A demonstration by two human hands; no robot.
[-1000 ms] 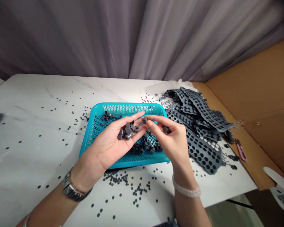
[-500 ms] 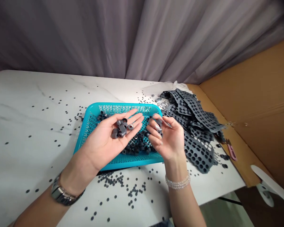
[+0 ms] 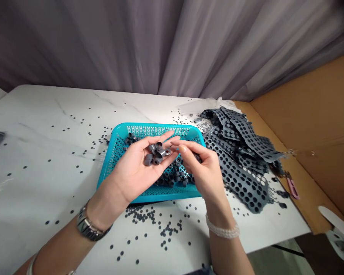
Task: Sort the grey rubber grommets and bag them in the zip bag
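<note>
The pieces [image 3: 156, 159] are dark grey, the basket [image 3: 172, 196] turquoise

hands [image 3: 136, 168]: 2 | dark caps in left palm [image 3: 157, 157]: at least six, overlapping | basket [image 3: 166, 197]: 1 | caps in basket [image 3: 171, 178]: dozens, partly hidden | loose discs [image 3: 137, 261]: many dozens | perforated sheets [image 3: 243, 187]: several, exact number unclear | pink-handled tool [image 3: 292, 187]: 1

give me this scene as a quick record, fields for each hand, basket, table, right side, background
left hand: palm up, holding small grey pieces
right hand: curled by the left fingers, dark pieces partly visible in it
basket: turquoise, beneath hands, more pieces inside
table: white, scattered dark discs
right side: perforated sheets, pink-handled tool
background: curtain
</note>
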